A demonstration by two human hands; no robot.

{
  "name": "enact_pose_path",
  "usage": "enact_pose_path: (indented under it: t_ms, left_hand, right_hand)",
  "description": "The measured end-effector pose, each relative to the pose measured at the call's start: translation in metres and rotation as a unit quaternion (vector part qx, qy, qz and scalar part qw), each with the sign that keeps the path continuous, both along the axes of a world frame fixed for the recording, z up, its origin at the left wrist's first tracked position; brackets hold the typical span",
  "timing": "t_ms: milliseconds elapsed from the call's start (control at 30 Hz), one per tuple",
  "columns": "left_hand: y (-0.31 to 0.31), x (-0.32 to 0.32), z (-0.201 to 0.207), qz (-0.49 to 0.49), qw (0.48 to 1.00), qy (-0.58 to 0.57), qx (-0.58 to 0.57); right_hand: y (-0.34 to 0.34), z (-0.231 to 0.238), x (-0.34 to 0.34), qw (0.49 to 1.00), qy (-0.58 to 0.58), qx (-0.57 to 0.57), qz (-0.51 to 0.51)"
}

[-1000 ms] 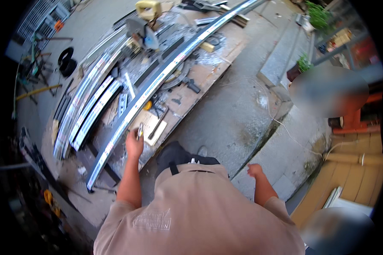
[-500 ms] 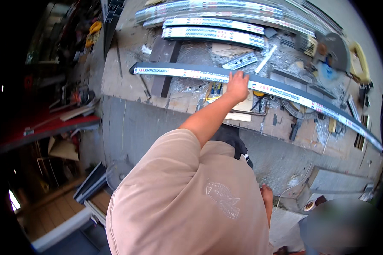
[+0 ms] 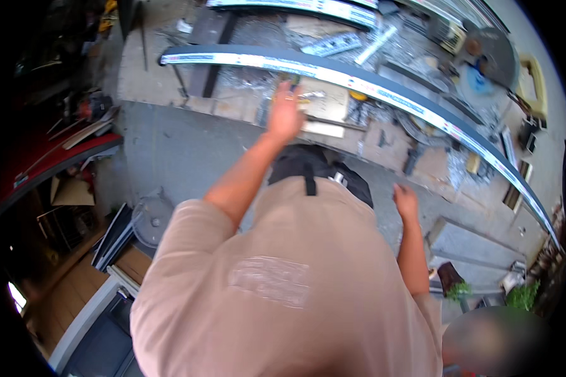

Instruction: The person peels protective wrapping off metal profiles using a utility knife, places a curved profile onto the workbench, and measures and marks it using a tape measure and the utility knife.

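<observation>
The left hand (image 3: 285, 114) reaches over the workbench (image 3: 135, 81), just nearside of the long strip (image 3: 358, 84) lying along it, fingertips blurred; the right hand (image 3: 406, 201) hangs well apart. Whether either one's fingers grip anything, I can't tell.

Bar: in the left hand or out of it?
Out: the left hand looks apart from the bar, its fingertips stopping short of the near edge with a small gap showing between.
</observation>
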State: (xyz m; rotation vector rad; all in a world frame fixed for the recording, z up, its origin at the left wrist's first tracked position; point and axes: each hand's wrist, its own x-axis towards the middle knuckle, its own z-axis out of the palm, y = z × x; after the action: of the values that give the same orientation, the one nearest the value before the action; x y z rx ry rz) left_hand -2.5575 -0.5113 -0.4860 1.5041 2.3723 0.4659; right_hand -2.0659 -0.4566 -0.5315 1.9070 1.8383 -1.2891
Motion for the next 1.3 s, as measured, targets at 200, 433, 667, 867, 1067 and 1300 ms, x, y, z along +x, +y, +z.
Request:
enact_pose_path:
  t_ms: [200, 433, 667, 867, 1067, 1300]
  left_hand:
    - [-0.169, -0.015, -0.028, 0.171, 0.97, -0.103, -0.136]
    - [-0.357, 0.021, -0.056, 0.431, 0.777, -0.341, -0.307]
    - [-0.362, 0.036, -0.029, 0.468, 0.775, -0.364, -0.219]
    - [-0.333, -0.059, -0.019, 0.452, 0.826, -0.307, -0.139]
    - [-0.308, -0.231, -0.047, 0.48, 0.821, -0.309, 0.007]
    - [-0.202, -0.451, -0.027, 0.4, 0.876, -0.243, 0.116]
  right_hand:
    - [0.026, 0.035, -0.092, 0.983, 0.044, 0.064, 0.168]
    - [0.023, 0.034, -0.175, 0.965, 0.076, 0.016, 0.251]
    - [0.01, 0.005, -0.304, 0.954, 0.216, -0.161, 0.135]
    - [0.026, -0.06, -0.387, 0.973, 0.106, -0.176, -0.105]
    - [0.028, -0.09, -0.441, 0.989, -0.061, -0.055, -0.122]
    - [0.009, -0.095, -0.48, 0.89, 0.056, -0.031, -0.452]
